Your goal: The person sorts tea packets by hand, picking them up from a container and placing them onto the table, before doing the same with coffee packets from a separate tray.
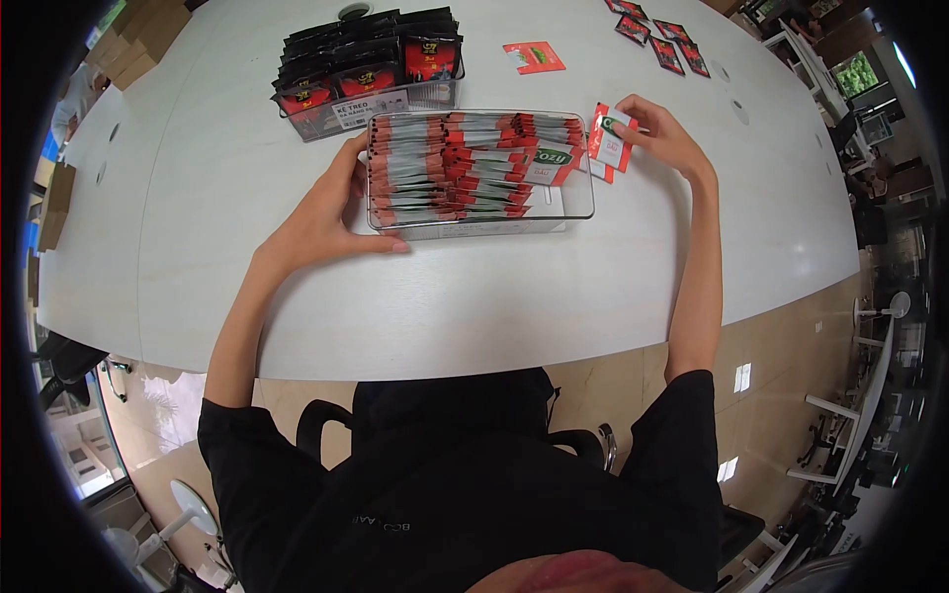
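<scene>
— At centre frame, what does your left hand point(331, 212) do?
— It grips the left wall of the clear box point(583, 203) of sachets.
— And further right?
— Your right hand point(660, 136) pinches a red-and-white sachet point(611, 143) just beside the box's right end, above the white table point(494, 296).

Single view only, from a camera on the person's head. It looks forward and steeply down, so the person's own black-sleeved torso fills the lower frame and the white surface point(494, 296) lies above it. Wide fisheye lens: dark rounded corners, the surface edge bowed. The clear box point(481, 173) sits near centre at arm's reach, both hands within frame. Floor and chairs show at the margins. No second view shares the scene.
</scene>
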### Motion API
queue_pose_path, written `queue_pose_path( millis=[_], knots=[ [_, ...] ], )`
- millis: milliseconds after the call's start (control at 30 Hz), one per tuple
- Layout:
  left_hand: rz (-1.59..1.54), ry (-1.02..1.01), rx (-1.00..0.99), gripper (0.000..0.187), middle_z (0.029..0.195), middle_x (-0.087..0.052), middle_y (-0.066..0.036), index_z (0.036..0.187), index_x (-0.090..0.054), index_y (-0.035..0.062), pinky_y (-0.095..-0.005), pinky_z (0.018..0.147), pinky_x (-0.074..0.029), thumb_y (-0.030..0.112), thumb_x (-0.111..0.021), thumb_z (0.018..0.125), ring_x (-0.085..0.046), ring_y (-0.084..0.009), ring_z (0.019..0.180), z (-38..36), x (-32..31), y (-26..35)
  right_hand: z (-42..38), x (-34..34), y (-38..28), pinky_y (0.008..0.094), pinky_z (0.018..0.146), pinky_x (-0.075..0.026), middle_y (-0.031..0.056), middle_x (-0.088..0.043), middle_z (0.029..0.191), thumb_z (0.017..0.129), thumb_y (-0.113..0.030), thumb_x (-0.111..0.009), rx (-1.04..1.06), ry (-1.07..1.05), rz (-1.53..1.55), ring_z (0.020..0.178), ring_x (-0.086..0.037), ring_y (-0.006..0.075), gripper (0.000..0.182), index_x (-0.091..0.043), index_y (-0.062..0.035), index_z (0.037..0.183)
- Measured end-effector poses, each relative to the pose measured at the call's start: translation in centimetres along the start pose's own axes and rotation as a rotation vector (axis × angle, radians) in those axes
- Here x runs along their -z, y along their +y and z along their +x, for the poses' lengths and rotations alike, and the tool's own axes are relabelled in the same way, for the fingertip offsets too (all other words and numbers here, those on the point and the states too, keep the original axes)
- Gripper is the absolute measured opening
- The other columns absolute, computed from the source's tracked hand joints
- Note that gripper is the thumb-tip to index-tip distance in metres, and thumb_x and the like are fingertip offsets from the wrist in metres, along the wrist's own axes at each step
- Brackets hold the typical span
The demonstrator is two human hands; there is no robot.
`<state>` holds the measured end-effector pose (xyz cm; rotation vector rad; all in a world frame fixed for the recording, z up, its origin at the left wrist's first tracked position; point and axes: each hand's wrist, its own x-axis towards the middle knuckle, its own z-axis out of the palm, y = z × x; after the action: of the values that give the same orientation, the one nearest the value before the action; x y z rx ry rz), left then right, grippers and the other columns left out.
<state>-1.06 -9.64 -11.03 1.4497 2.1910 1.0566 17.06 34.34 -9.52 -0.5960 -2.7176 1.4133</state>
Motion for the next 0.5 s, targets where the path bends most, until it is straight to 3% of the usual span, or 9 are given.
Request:
queue_pose_path(
  millis=[67,300,367,400,467,500],
  knots=[
    [0.006,0.002,-0.008,0.124,0.133,-0.053,-0.015,0.155,-0.024,0.0013,-0.0376,0.098,-0.045,0.042,-0.096,0.062,-0.055,-0.0251,0.108,0.0,0.1,0.3,0.1,-0.6,-0.3,0.0311,0.088,-0.050,0.0009,-0.067,0.107,0.087,-0.025,-0.078,0.210,-0.014,-0.170,0.102,-0.062,0.0155,0.038,-0.064,-0.0126,0.120],
    [-0.033,-0.001,-0.002,0.124,0.134,-0.053,-0.016,0.155,-0.024,0.0015,-0.0376,0.097,-0.045,0.042,-0.096,0.062,-0.055,-0.0254,0.108,0.0,0.2,0.2,-1.1,-1.9,-2.5,0.0352,0.092,-0.050,0.0041,-0.068,0.112,0.075,-0.019,-0.087,0.199,-0.055,-0.293,0.106,-0.062,0.0205,0.053,-0.064,-0.0159,0.122],
    [-0.031,-0.071,0.117,0.125,0.153,-0.038,-0.021,0.155,-0.021,0.0010,-0.0456,0.115,-0.038,0.038,-0.096,0.062,-0.041,-0.0338,0.141,0.1,0.5,1.0,-1.2,-2.4,-3.4,0.0338,0.100,-0.043,0.0018,-0.066,0.115,0.071,-0.013,-0.088,0.040,-0.098,-0.335,0.109,-0.057,0.0178,0.058,-0.063,-0.0122,0.123],
    [-0.032,-0.072,0.118,0.125,0.153,-0.038,-0.021,0.155,-0.021,0.0010,-0.0456,0.115,-0.038,0.038,-0.096,0.062,-0.041,-0.0338,0.141,0.1,0.4,0.7,-1.1,-2.5,-3.4,0.0338,0.100,-0.043,0.0018,-0.066,0.115,0.071,-0.013,-0.088,0.038,-0.099,-0.334,0.109,-0.057,0.0178,0.058,-0.063,-0.0122,0.123],
    [0.004,-0.006,0.018,0.125,0.127,-0.055,-0.015,0.155,-0.024,0.0010,-0.0370,0.094,-0.046,0.042,-0.097,0.062,-0.054,-0.0243,0.104,0.0,0.0,0.0,-1.1,-2.7,-3.2,0.0372,0.091,-0.051,0.0032,-0.066,0.107,0.072,-0.008,-0.086,0.136,-0.111,-0.282,0.094,-0.062,0.0201,0.054,-0.064,-0.0134,0.121],
    [0.003,-0.009,0.020,0.125,0.127,-0.055,-0.015,0.155,-0.024,0.0010,-0.0370,0.094,-0.046,0.042,-0.097,0.062,-0.054,-0.0243,0.104,0.0,0.0,0.0,-1.0,-2.5,-3.1,0.0372,0.091,-0.051,0.0032,-0.066,0.107,0.072,-0.008,-0.086,0.134,-0.112,-0.280,0.094,-0.062,0.0201,0.054,-0.064,-0.0134,0.121]
  ],
)
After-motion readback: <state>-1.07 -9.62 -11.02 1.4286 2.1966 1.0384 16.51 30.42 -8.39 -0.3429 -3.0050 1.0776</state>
